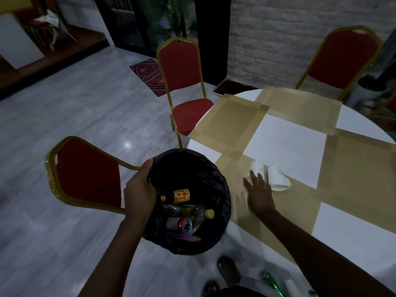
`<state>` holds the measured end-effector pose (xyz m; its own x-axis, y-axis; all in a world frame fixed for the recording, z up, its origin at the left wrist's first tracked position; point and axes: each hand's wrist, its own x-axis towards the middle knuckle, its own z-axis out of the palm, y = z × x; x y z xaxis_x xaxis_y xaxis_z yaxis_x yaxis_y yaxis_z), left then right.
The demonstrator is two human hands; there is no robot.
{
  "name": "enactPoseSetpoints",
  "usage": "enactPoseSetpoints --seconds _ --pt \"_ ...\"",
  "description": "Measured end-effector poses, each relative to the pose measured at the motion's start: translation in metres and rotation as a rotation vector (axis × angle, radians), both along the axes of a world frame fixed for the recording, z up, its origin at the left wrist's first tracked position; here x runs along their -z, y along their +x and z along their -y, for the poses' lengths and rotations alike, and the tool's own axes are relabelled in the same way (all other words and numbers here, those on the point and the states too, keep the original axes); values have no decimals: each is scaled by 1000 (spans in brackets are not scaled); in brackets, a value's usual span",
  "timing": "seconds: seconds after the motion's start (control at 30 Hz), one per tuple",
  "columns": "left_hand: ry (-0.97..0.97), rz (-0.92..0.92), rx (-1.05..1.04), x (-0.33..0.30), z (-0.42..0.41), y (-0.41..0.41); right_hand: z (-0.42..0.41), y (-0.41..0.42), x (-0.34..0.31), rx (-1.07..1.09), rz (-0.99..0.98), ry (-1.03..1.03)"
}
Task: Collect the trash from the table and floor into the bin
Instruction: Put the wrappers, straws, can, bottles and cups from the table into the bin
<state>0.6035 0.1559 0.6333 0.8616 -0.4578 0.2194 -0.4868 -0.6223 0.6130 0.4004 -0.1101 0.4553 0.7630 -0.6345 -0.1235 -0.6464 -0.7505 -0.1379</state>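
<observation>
Beside table (353, 243), left grip (139, 194) clutches bin (216, 239); right grip (258, 194) splayed near cups (276, 177).

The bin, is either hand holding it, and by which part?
The left hand grips the bin by its near-left rim, thumb inside the black liner. The right hand holds nothing; its fingers are spread, reaching for the white cups.

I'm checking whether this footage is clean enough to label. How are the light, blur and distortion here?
Head view: dim indoor light, a small glare spot on the grey tiled floor; wide-angle bending at the edges, plain on the red gold-framed chair; the right hand and white paper cups are slightly smeared; the left hand on the black-lined bin looks sharper.
</observation>
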Motion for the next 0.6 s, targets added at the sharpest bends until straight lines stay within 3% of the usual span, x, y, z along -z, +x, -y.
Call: enactPoseSetpoints --seconds 0.37,0.6 --pt "37 -11 -4 10 23 8 38 7 27 86 -75 23" --pt "49 -29 -1 15 30 9 24 14 -15 78 260 79"
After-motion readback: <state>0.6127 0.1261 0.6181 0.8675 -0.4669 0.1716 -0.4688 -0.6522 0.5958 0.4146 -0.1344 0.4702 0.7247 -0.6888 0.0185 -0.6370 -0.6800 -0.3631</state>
